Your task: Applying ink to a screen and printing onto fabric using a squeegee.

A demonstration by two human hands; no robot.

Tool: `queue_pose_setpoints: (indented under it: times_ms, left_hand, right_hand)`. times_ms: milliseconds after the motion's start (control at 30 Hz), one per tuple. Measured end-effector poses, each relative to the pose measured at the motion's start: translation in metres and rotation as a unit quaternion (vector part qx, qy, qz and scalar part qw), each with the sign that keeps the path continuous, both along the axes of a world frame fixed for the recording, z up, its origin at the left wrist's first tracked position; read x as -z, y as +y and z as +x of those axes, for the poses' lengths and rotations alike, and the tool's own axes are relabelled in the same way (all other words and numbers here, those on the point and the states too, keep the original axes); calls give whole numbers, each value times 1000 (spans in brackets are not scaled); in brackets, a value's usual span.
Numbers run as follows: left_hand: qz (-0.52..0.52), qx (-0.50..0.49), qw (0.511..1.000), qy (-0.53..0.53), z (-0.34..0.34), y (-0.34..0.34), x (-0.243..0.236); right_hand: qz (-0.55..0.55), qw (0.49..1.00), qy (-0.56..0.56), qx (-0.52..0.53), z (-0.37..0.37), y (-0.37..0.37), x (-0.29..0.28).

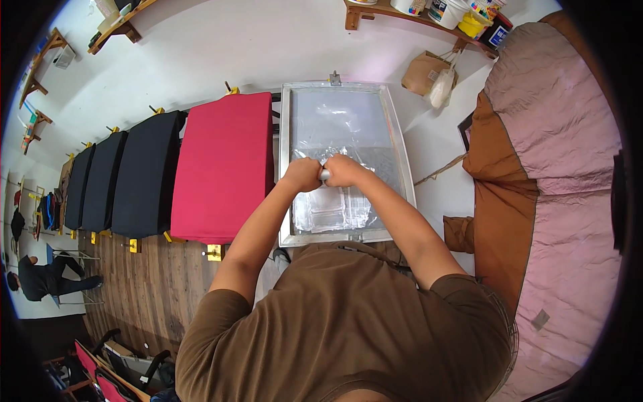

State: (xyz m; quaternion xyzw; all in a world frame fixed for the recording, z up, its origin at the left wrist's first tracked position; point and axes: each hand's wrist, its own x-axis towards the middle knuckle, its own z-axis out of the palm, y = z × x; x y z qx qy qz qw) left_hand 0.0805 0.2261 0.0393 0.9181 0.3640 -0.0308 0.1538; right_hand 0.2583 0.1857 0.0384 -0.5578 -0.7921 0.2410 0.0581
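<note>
Gripping a pale, rounded, likely stiff handle (325, 175), best held two-handed, left hand (305, 174) and right hand (343, 171) curl fingers (315, 175) above a silver-framed mesh screen (348, 127).

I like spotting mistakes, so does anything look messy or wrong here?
Maybe the white smears on the framed screen, around the left hand and right hand: they're patchy, so they look messy. They lie inside the frame; nothing looks clearly broken.

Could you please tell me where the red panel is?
In the head view, the red panel lies left of the framed screen, beside a black panel.
</note>
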Motion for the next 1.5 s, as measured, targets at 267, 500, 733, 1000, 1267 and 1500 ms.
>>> queue_pose_setpoints:
  times_ms: [267,500,733,1000,1267,1500]
  left_hand:
    - [38,16,998,-39,-4,-12,20]
    - [54,62,995,-57,-23,-51,23]
    - [56,63,993,-82,-35,-90,24]
    - [10,54,998,-39,-31,-79,11]
    - [78,25,996,-46,-17,-37,-4]
    - [138,54,980,-133,-28,-76,47]
  right_hand:
    - [30,999,-27,36,-7,-14,11]
    - [1,999,-42,9,-22,-59,4]
    - [-11,999,-30,-8,-28,-94,9]
    - [-36,999,-3,-9,-24,-84,-3]
    - [38,998,-30,32,-18,-40,-22]
    - [135,991,-14,18,-23,-83,41]
